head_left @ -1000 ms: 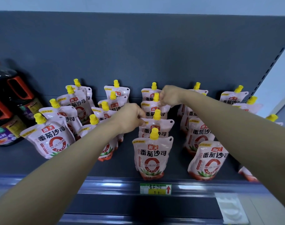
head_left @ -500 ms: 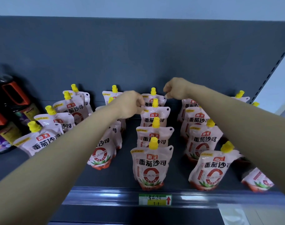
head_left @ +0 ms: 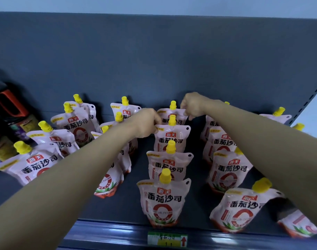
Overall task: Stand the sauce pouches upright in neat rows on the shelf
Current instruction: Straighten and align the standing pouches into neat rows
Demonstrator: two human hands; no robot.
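N1: Ctr row (head_left: pixel 169 165): four sauce pouches front-to-back on the shelf (head_left: pixel 132 204), all upright. Your left hand (head_left: pixel 146 123) pinches the top-left corner of the 2nd-from-back pouch (head_left: pixel 172 139). Your right hand (head_left: pixel 192 105) curls on the top-right corner of the rear pouch (head_left: pixel 163 116). Looks like a pinch, contact partly hidden.

N2: Agreed. My read: nudge by the corners only, spouts in line w/ the front pouch (head_left: pixel 163 199), bases flat. Film looks soft, so a hard tug prob. buckles it.

N1: After that, the left pouches (head_left: pixel 38 165). They lean and fan out. The front-right pouch (head_left: pixel 242 210) tilts too. Plenty left for you.

N2: Surface/room: dark grey back panel (head_left: pixel 154 60), pale wall (head_left: pixel 154 4) above it. Dark bottles (head_left: pixel 7 114) far left, near the left pouches. Green-yellow price tag (head_left: pixel 167 239) on the front rail (head_left: pixel 100 230), below ctr row.
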